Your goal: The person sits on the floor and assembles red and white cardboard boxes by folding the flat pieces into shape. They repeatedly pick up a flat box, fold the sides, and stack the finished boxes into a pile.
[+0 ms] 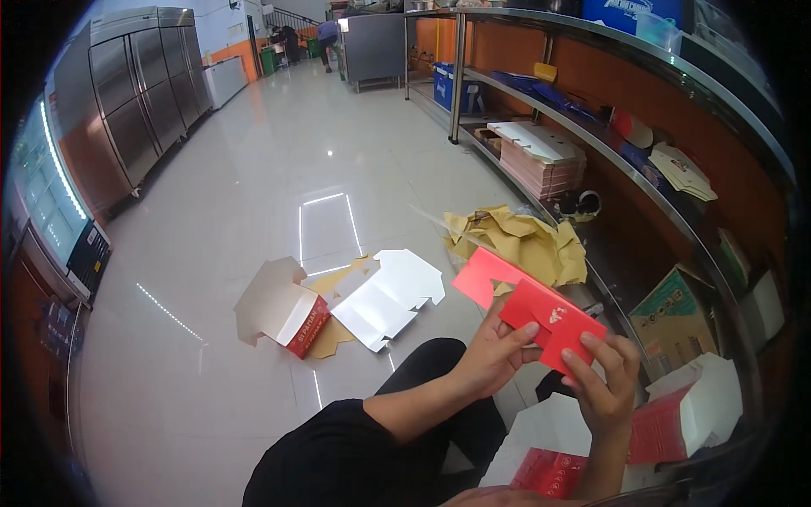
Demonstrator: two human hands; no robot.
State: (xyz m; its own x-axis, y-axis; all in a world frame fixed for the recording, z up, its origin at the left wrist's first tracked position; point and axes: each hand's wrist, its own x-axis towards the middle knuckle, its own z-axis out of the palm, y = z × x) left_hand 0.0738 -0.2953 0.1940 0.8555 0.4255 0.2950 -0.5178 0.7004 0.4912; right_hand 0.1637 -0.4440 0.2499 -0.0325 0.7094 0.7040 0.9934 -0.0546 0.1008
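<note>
Both my hands grip a red cardboard box (553, 325), partly folded, with a small white print on its face. My left hand (494, 351) holds its left lower edge, thumb on the front. My right hand (608, 380) pinches the right end, its fingers over a flap. A red flap sticks out at the box's upper left. On the floor to the left lie an open red-and-white box (306, 325) and an unfolded carton (384, 296), white side up, on brown paper. More red-and-white cartons (549, 473) lie by my right forearm.
Crumpled brown paper (528, 245) lies just beyond my hands. To the right runs a metal shelf rack (456, 93), with a stack of flat cartons (541, 160) on its lower shelf. Steel refrigerators (135, 93) stand at the far left. A person (327, 42) is far back.
</note>
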